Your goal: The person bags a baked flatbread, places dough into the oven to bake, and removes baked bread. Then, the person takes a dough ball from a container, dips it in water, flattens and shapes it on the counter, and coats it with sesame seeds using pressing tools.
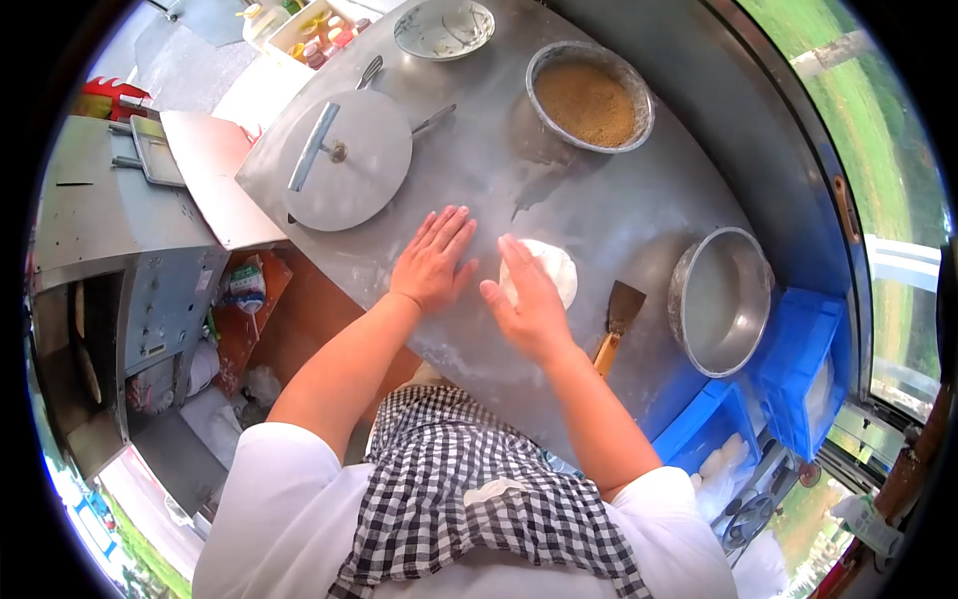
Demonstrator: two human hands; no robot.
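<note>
A round white piece of dough (555,268) lies on the metal worktable (469,344). My right hand (529,307) rests over the left part of the dough, its fingers stretched out and the thumb apart. To the left, my left hand (435,262) lies flat with fingers extended, near the tabletop and holding nothing. A scraper (624,307) with a wooden handle is on the table just right of the dough. Part of the dough is hidden under my right hand.
Beyond my left hand sits a round metal press plate (349,165) with a bar handle. A bowl of brown crumbly filling (587,105) and a whitish bowl (444,28) stand at the back. At right are a metal basin (720,299) and blue crates (798,369).
</note>
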